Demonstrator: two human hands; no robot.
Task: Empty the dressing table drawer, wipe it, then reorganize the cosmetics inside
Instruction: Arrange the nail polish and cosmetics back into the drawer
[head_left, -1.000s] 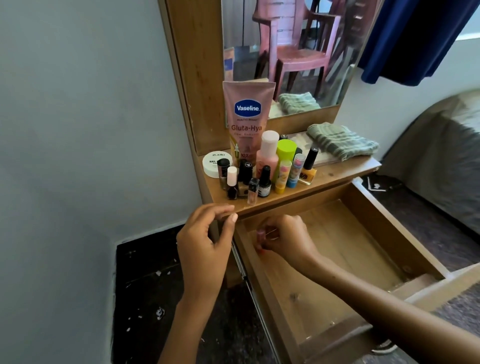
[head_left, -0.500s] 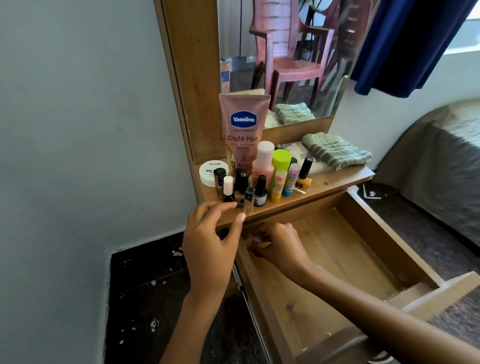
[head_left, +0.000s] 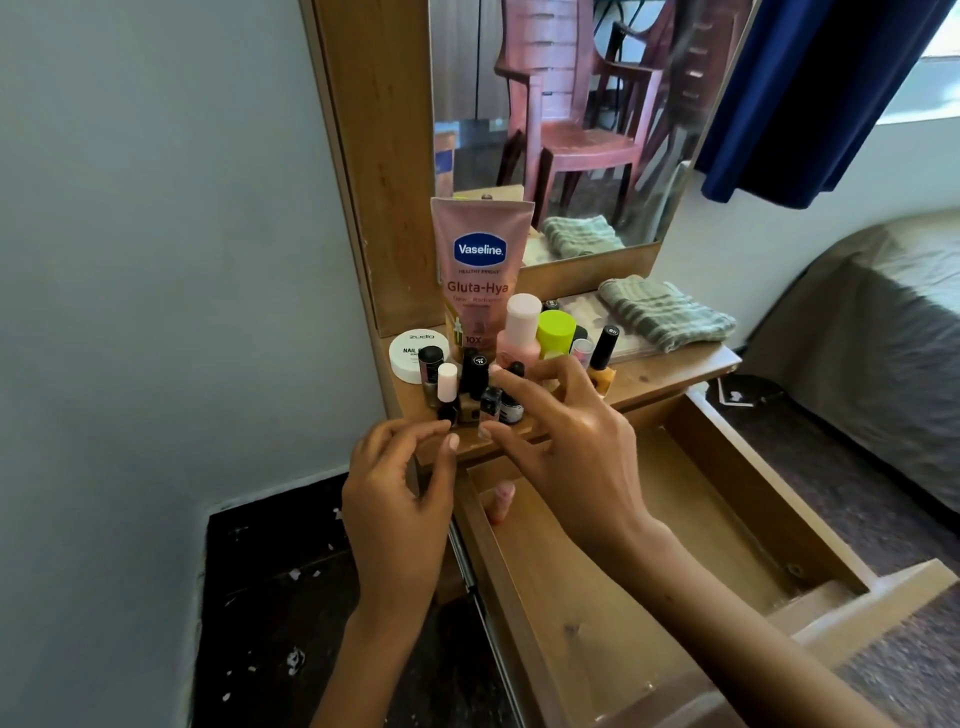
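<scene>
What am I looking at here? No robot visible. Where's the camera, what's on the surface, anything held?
There is no machine: a person works with bare hands, and the single picture comes from a camera worn on the head, looking forward and down. The left hand hovers with loosely curled fingers and holds nothing. The right hand reaches with spread fingers into the small bottles on the dressing table top; no grip is visible yet. Also on the top: a Vaseline tube, a white round tin and a folded green cloth. The open drawer holds one small pink item in its far left corner.
</scene>
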